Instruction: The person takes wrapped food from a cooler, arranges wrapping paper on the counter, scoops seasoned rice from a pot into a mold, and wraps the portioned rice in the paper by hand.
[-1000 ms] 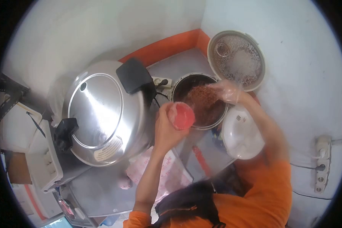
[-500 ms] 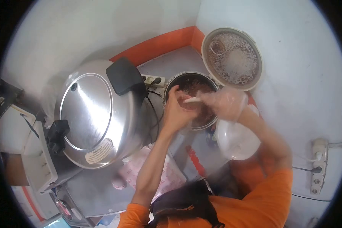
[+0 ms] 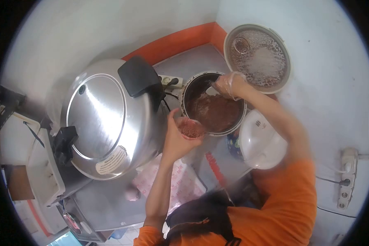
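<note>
My left hand (image 3: 175,141), bare, is wrapped round a small cup (image 3: 190,127) filled with grainy reddish-brown food. The cup is just outside the near left rim of a round pot (image 3: 183,107). Inside that pot lies a mass of similar brown food (image 3: 215,112), perhaps rice. My right hand (image 3: 230,85) wears a clear plastic glove and reaches over the pot's far right side. Its fingers are closed on a white spoon or paddle (image 3: 212,91) that dips toward the food; most of its handle is hidden by the hand.
The pot's open lid (image 3: 258,57), wet inside, leans on the wall. A large steel cooker (image 3: 96,119) stands left. Pink-printed paper (image 3: 180,184) lies on the grey counter. A white lidded container (image 3: 262,141) sits right of the pot, and a power strip (image 3: 170,81) behind it.
My left hand has drawn the cup out from over the pot, toward the left and nearer me. My right hand has moved with the spoon to the pot's far side.
</note>
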`<state>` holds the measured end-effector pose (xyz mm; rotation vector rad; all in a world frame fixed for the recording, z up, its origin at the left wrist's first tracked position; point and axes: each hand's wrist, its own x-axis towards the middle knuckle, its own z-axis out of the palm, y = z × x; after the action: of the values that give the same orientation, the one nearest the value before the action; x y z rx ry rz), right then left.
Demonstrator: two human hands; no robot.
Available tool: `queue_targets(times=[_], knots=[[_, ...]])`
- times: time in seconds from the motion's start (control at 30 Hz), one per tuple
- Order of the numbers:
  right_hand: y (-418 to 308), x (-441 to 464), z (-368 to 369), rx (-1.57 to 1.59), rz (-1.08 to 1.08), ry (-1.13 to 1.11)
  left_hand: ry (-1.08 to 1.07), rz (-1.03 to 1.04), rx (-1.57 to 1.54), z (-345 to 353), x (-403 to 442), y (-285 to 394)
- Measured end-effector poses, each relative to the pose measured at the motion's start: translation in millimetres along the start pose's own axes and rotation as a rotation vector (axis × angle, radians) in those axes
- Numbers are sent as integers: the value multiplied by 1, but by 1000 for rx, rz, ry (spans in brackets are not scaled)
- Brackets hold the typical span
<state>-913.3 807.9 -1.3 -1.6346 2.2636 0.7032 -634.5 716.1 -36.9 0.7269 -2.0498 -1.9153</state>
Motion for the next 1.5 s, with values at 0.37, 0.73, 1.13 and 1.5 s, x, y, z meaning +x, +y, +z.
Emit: queue_targets(times=[0.37, 0.73, 1.13, 1.5], knots=[[-57, -12, 58, -98, -68, 98, -56, 65, 114, 2, -7, -12], [-30, -46, 56, 745, -148, 45, -58, 78, -1, -4, 1, -4], [-37, -112, -4, 409, 132, 450, -34, 119, -15, 67, 89, 16], [-32, -121, 17, 609, 166, 463, -181, 155, -144, 50, 92, 0]])
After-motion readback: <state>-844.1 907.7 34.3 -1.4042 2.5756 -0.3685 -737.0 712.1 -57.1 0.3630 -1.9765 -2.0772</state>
